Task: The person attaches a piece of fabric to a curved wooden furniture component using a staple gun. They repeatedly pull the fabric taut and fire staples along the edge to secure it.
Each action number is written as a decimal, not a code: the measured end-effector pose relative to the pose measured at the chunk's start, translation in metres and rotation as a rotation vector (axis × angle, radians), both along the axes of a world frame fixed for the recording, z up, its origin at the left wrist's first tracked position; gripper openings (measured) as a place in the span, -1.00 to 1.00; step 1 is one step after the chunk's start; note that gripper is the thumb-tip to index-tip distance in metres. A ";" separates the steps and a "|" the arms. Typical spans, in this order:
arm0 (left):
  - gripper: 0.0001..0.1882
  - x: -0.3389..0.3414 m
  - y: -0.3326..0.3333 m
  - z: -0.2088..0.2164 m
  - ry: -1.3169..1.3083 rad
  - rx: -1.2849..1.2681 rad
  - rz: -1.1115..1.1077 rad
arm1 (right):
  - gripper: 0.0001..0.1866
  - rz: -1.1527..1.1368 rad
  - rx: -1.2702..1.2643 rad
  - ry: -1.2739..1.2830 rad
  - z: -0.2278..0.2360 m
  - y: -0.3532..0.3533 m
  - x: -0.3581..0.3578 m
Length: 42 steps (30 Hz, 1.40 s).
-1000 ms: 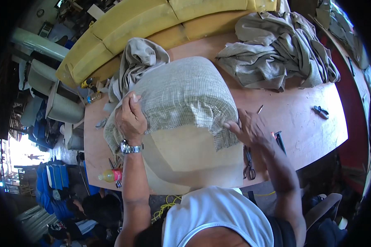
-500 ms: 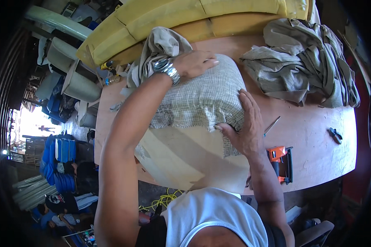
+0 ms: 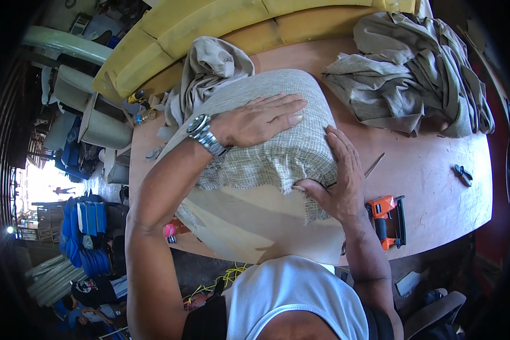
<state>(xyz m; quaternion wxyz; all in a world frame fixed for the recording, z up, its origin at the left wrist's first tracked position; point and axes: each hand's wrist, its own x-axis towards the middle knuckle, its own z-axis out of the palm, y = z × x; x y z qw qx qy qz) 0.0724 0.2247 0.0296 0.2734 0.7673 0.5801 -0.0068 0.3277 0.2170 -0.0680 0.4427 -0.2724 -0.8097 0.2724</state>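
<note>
A padded piece covered in grey-white woven fabric (image 3: pixel 292 130) lies in front of me, its near edge frayed. From under that edge a pale flat panel (image 3: pixel 249 218) extends toward my body. My left hand (image 3: pixel 260 122) rests flat on top of the cover, fingers stretched out and holding nothing. At the right near corner, my right hand (image 3: pixel 343 178) grips the padded piece, with the fingers along its side and the thumb pressed at the frayed edge. The underside of that corner is hidden.
An orange and black staple gun (image 3: pixel 385 221) lies beside my right forearm. A thin pointed tool (image 3: pixel 375 164) and pliers (image 3: pixel 463 175) lie farther right. Crumpled grey cloth (image 3: pixel 408 73) sits at the back right, more cloth (image 3: pixel 215 62) behind left. Yellow foam seating (image 3: pixel 209 34) borders the table's far side.
My left hand has come nearer across the cover and its fingers have flattened and stretched out. My right hand stays at the corner. A pink-labelled bottle now shows beside my left arm.
</note>
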 end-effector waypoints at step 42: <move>-0.39 -0.008 -0.065 -0.004 0.017 0.511 -0.153 | -0.77 -0.613 -0.678 0.048 0.007 -0.157 0.128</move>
